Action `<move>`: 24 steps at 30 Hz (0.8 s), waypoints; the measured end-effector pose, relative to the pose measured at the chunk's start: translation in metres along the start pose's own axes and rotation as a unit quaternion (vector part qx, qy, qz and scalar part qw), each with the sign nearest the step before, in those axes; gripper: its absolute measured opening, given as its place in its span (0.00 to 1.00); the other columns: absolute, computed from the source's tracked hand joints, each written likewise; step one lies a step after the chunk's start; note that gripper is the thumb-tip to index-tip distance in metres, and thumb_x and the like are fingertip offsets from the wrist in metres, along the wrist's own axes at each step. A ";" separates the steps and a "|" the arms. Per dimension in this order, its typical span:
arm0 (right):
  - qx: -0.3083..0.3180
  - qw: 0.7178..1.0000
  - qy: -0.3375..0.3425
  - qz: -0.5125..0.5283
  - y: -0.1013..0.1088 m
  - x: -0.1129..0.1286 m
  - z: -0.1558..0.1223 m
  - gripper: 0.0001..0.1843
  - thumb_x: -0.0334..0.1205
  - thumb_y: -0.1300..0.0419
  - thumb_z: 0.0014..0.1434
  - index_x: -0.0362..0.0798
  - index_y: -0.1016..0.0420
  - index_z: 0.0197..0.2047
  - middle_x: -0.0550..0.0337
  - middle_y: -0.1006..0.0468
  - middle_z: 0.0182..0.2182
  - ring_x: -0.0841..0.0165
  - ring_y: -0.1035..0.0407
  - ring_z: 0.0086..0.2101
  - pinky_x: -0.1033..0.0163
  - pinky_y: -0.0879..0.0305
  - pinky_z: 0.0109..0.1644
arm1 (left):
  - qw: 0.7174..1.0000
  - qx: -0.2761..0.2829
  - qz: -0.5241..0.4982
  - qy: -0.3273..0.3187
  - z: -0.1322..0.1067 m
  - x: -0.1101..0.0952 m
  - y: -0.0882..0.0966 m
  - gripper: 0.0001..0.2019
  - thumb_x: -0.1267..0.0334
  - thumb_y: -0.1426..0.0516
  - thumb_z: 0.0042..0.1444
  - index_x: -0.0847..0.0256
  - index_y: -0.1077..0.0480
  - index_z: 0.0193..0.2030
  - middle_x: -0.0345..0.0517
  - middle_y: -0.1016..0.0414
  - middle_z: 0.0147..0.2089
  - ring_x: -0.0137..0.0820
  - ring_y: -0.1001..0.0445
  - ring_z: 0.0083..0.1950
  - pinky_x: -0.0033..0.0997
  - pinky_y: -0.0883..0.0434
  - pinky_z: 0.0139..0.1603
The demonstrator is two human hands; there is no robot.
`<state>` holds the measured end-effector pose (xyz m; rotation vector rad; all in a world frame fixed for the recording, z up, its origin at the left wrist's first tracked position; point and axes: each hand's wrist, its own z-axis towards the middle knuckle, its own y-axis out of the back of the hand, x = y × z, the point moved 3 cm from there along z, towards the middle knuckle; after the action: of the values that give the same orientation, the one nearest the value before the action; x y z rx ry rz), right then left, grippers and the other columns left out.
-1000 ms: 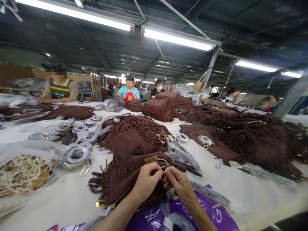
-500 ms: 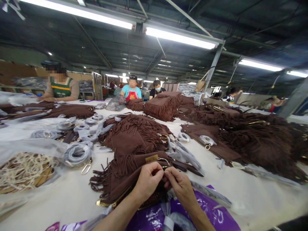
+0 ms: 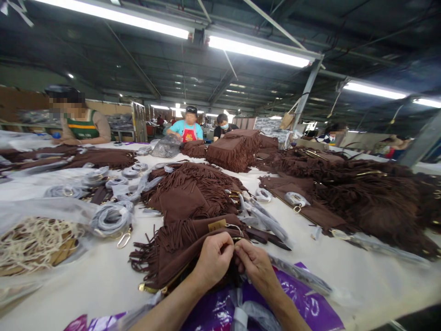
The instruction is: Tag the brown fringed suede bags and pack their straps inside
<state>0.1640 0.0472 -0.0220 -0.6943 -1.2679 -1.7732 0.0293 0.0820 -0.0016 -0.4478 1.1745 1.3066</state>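
A brown fringed bag [image 3: 172, 250] with a gold zipper lies directly in front of me. At its right end, my left hand [image 3: 215, 255] and my right hand [image 3: 253, 259] meet, thumbs and fingertips pinched together. Whatever is between the fingertips is too small and too covered to identify. Just above my left hand, a tan tag [image 3: 217, 225] with a white cord loop rests on the bag. Beneath my wrists is purple printed plastic [image 3: 292, 294], with a plastic-wrapped part on it.
Behind the bag lies a heap of fringed bags [image 3: 193, 188]; more brown bags [image 3: 365, 207] are piled on the right. Plastic-wrapped coiled straps [image 3: 112, 218] and a clear bag of corded tags [image 3: 37, 243] occupy the left. Co-workers [image 3: 86, 124] sit across the table.
My hands stay pinched at the same spot on the bag, with barely any shift. At the far left, the co-worker has leaned slightly further left.
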 end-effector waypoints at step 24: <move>0.039 0.994 -0.011 0.100 0.006 -0.012 -0.016 0.24 0.56 0.50 0.66 0.50 0.38 0.24 0.68 0.37 0.17 0.73 0.40 0.17 0.68 0.46 0.22 | 0.955 0.046 0.221 -0.193 -0.012 -0.013 -0.014 0.11 0.75 0.52 0.52 0.57 0.49 0.25 0.42 0.35 0.25 0.31 0.36 0.28 0.30 0.45 0.29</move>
<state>0.1756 0.0353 -0.0342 -0.7691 -1.2307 -1.5501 0.0388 0.0616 0.0004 0.1526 1.0260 1.6232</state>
